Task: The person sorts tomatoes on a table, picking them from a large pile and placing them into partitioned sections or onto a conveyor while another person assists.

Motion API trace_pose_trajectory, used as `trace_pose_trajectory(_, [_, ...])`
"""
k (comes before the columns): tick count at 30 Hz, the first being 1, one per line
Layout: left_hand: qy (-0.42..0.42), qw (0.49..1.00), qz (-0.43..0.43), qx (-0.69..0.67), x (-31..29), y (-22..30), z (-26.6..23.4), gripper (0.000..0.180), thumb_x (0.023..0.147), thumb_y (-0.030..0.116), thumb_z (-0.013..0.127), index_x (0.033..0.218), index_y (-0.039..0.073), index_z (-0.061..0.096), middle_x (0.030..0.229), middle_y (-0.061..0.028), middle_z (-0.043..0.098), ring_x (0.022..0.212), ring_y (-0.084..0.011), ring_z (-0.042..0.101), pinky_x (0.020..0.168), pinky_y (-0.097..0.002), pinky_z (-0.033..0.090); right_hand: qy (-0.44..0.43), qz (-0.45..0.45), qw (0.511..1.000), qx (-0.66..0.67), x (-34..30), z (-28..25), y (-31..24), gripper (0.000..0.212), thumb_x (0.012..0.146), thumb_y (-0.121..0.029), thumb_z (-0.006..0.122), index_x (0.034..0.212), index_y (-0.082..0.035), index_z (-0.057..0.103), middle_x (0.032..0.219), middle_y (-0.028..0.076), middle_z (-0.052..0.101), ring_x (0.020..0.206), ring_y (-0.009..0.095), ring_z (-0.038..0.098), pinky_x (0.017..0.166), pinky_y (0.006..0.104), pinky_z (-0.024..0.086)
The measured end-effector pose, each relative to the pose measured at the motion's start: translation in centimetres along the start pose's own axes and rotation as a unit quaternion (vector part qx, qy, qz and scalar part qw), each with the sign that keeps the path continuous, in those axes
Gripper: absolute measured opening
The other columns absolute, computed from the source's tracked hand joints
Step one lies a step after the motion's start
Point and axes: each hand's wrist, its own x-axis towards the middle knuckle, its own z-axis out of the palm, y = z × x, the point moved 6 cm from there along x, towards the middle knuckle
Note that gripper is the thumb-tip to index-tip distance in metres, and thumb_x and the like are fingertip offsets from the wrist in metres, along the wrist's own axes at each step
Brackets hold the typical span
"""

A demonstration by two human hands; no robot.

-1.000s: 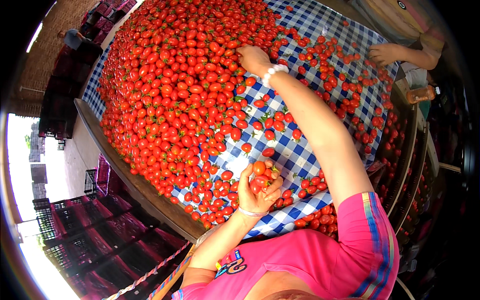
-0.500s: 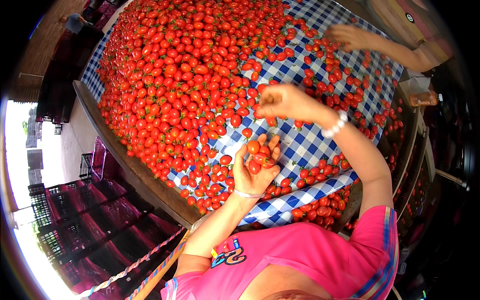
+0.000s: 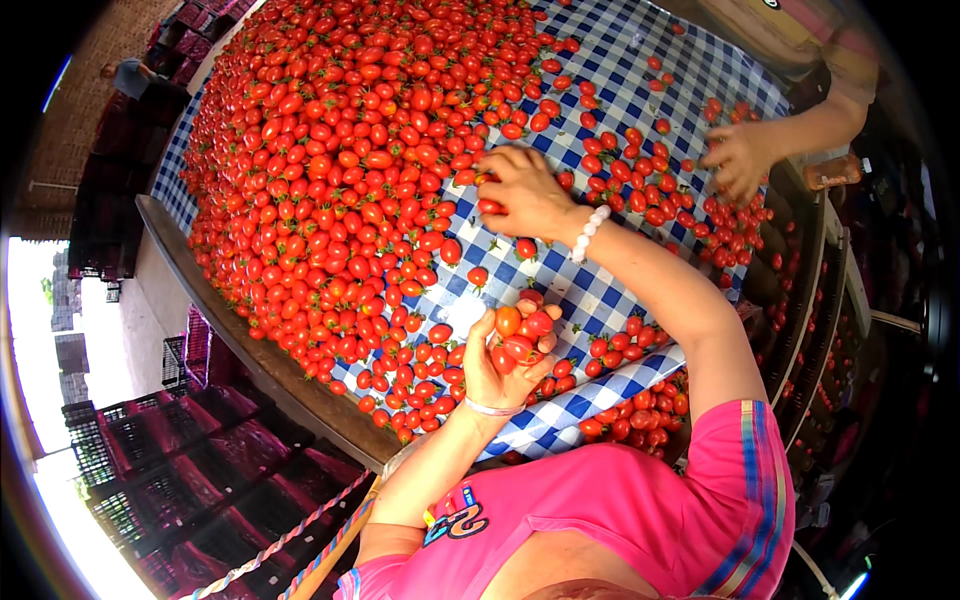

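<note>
My left hand (image 3: 484, 378) is palm up near the front of the table, its fingers curled round several red cherry tomatoes (image 3: 518, 349), one of them more orange. Farther off, my right hand (image 3: 532, 196), with a white bead bracelet at the wrist, reaches palm down to the edge of a big heap of cherry tomatoes (image 3: 330, 150). Its fingers are bent over a cherry tomato (image 3: 490, 207) by the fingertips; the palm side is hidden. Under both hands lies a blue-and-white checked cloth (image 3: 597, 272) with loose tomatoes on it.
Across the table at the right, a co-worker's hand (image 3: 742, 158) is over scattered tomatoes. A rolled cloth edge (image 3: 590, 397) runs along the front, with more tomatoes below it. Dark crates (image 3: 190, 450) stand at the lower left, beyond the table's wooden rim (image 3: 290, 372).
My right hand has moved left and down onto the heap's edge. My left hand stays nearly in place, still holding tomatoes. The co-worker's hand has moved nearer, toward the right side.
</note>
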Motion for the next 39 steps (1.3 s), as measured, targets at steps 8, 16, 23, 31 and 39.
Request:
trace_pose_trajectory(8, [0.042, 0.999, 0.004, 0.008, 0.0, -0.2, -0.8, 0.039, 0.096, 0.043, 0.053, 0.115, 0.009, 0.058, 0.124, -0.0140, 0.056, 0.081, -0.0194, 0.054, 0.058, -0.0294, 0.045, -0.072, 0.110, 0.991, -0.023, -10.3, -8.1, 6.9, 0.028, 0.078, -0.030, 0.071, 0.100, -0.012, 0.071, 0.121, 0.008, 0.056, 0.122, 0.030, 0.045, 0.105, 0.0486, 0.035])
trace_pose_trajectory(16, [0.031, 0.999, -0.005, 0.039, 0.4, -0.8, -0.3, 0.041, 0.097, 0.043, 0.051, 0.118, 0.009, 0.057, 0.122, -0.0133, 0.059, 0.079, -0.0190, 0.056, 0.052, -0.0268, 0.042, -0.205, 0.319, 0.925, -0.020, -26.2, -17.9, 12.5, 0.042, 0.079, -0.026, 0.071, 0.119, -0.013, 0.066, 0.134, 0.010, 0.047, 0.128, 0.031, 0.043, 0.106, 0.0518, 0.035])
trace_pose_trajectory(23, [-0.004, 0.998, -0.032, 0.058, 0.6, -1.0, -0.1, 0.035, 0.094, 0.039, 0.059, 0.117, 0.012, 0.062, 0.118, -0.0124, 0.058, 0.077, -0.0171, 0.057, 0.046, -0.0227, 0.038, -0.086, 0.235, 0.965, -0.083, -20.9, -16.2, 5.5, 0.054, 0.068, -0.019, 0.083, 0.119, -0.012, 0.067, 0.120, 0.013, 0.058, 0.114, 0.032, 0.054, 0.093, 0.0398, 0.046])
trace_pose_trajectory(31, [-0.072, 0.994, 0.036, 0.074, 0.6, 3.3, 0.7, 0.041, 0.091, 0.040, 0.062, 0.125, 0.016, 0.059, 0.126, -0.0072, 0.060, 0.081, -0.0139, 0.058, 0.048, -0.0217, 0.036, -0.331, 0.019, 0.943, 0.002, -16.3, -3.9, -10.8, 0.040, 0.073, -0.052, 0.076, 0.106, -0.029, 0.075, 0.115, 0.005, 0.063, 0.120, 0.031, 0.051, 0.097, 0.0493, 0.044])
trace_pose_trajectory(39, [-0.082, 0.992, -0.012, 0.099, 0.4, 1.4, 1.2, 0.040, 0.093, 0.040, 0.060, 0.124, 0.015, 0.059, 0.125, -0.0070, 0.061, 0.081, -0.0149, 0.061, 0.048, -0.0230, 0.035, -0.425, 0.302, 0.826, -0.214, -22.2, -6.0, 1.2, 0.034, 0.082, -0.037, 0.067, 0.111, -0.021, 0.073, 0.128, 0.006, 0.062, 0.128, 0.035, 0.046, 0.103, 0.0606, 0.033])
